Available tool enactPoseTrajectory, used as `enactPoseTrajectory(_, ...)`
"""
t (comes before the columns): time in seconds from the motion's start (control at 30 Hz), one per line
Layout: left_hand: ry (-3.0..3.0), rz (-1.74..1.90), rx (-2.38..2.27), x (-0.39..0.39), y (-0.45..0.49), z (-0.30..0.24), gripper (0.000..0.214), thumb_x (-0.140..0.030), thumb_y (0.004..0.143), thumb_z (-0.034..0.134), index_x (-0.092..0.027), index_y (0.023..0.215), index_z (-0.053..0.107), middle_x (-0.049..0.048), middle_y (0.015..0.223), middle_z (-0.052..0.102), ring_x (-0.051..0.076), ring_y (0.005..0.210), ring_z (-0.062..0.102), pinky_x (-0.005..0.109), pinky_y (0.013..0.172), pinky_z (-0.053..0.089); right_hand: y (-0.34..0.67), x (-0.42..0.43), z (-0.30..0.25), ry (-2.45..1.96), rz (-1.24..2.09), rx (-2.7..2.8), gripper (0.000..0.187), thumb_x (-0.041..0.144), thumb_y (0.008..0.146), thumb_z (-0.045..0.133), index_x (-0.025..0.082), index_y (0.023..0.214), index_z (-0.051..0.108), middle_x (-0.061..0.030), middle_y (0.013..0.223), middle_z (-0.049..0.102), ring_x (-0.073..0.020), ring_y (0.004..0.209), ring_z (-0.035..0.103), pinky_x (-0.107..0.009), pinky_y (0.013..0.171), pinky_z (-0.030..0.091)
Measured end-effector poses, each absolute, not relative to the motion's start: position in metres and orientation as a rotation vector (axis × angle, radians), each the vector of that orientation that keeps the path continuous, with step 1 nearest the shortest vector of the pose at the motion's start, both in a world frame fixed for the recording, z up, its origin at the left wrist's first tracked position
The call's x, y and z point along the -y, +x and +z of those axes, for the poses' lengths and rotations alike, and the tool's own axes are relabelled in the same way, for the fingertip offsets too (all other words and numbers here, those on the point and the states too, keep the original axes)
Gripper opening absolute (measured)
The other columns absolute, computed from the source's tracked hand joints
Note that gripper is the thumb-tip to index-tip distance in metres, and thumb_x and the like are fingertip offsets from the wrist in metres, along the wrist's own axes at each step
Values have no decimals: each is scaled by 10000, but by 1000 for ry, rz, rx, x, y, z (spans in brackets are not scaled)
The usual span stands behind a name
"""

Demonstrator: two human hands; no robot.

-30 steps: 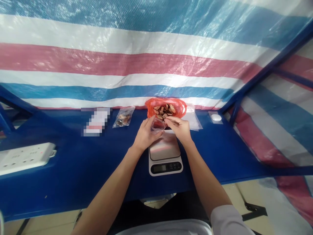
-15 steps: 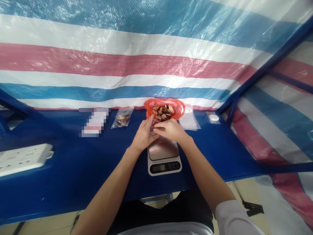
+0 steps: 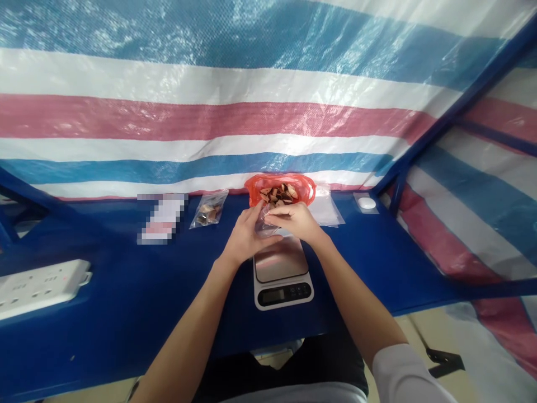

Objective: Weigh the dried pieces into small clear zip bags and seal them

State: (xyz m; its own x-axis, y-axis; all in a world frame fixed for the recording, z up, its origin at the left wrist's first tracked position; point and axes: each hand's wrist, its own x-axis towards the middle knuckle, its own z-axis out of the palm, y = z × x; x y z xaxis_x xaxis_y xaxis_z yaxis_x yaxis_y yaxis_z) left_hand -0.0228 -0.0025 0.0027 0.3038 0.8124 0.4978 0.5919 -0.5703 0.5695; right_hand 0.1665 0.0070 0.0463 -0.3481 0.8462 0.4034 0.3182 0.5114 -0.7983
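Clear plastic bag [image 3: 264, 228] — blue bench [image 3: 138, 291], near back edge
Left hand [image 3: 245, 234] half-curled round it; right hand [image 3: 298, 220] bunched — hold unclear

Extends the left forearm [image 3: 197, 313] and right forearm [image 3: 354, 296] forward, converging near the centre. Cups the left hand [image 3: 246, 236], thumb [image 3: 271, 241] spread rightward beneath the raised fingers [image 3: 253, 214]; angles the right hand [image 3: 297, 220] leftward, back upward, fingers [image 3: 280, 212] bunched just beside the left's.

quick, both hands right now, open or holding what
Left hand: holding a clear plastic bag.
Right hand: at the same bag; whether it grips anything cannot be told.
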Motion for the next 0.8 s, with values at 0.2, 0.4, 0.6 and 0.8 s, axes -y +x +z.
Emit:
enactPoseTrajectory(0.2,2322,1235,-1240,-6,-15,12,691,-448,795,765,-201,1395,525,127,1268,681,294,1156,643,459,1008,527,162,-15,46,-946,617,2010,146,304,872,701,218,846,816,-18,823,783,-170,750,709,-287,755,549)
enactPoseTrajectory(0.4,2319,1276,-1299,-20,-12,13,583,-395,784,773,-203,1306,597,117,1225,711,291,1140,672,444,996,549,182,-27,55,-969,800,1892,207,354,867,703,214,973,812,-29,880,795,-203,847,741,-310,816,575)
enactPoseTrajectory(0.6,2237,1454,-1380,-22,-7,9,513,-376,814,748,-209,1281,616,95,1187,728,265,1088,683,419,964,564,210,-57,62,-1136,667,1951,306,435,912,643,182,940,811,-47,887,793,-206,810,728,-287,740,535)
enactPoseTrajectory(0.8,2198,1455,-1410,-23,-9,-3,498,-382,816,748,-205,1266,631,90,1143,735,250,1059,689,396,942,572,208,-80,56,-1345,403,2234,225,295,945,607,221,1008,809,-47,965,795,-202,885,715,-297,833,489)
